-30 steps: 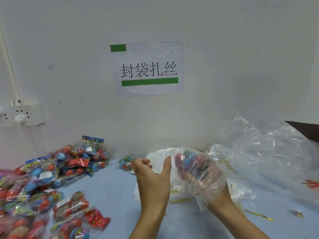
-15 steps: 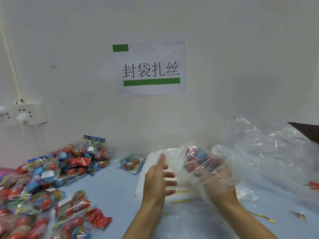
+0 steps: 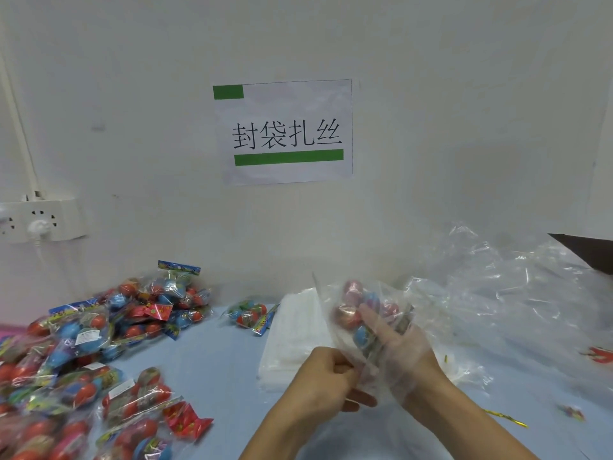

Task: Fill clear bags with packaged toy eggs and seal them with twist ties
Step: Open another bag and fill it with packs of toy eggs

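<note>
My right hand (image 3: 403,358) is inside a clear bag (image 3: 326,313) and holds a pack of toy eggs (image 3: 360,312), red and blue, at the bag's far end. My left hand (image 3: 320,376) pinches the bag's near edge by the opening, just left of my right wrist. The bag is lifted a little above a stack of flat clear bags (image 3: 290,340). A gold twist tie (image 3: 504,417) lies on the blue table to the right of my right forearm.
A large pile of egg packs (image 3: 99,343) covers the table's left side, and a single pack (image 3: 250,313) lies near the wall. Crumpled clear plastic (image 3: 514,293) fills the right. A wall socket (image 3: 39,220) is at the left.
My left hand, open beside the bag earlier, has dropped towards me and taken hold of the bag's edge. My right hand with the eggs sits deeper in the bag.
</note>
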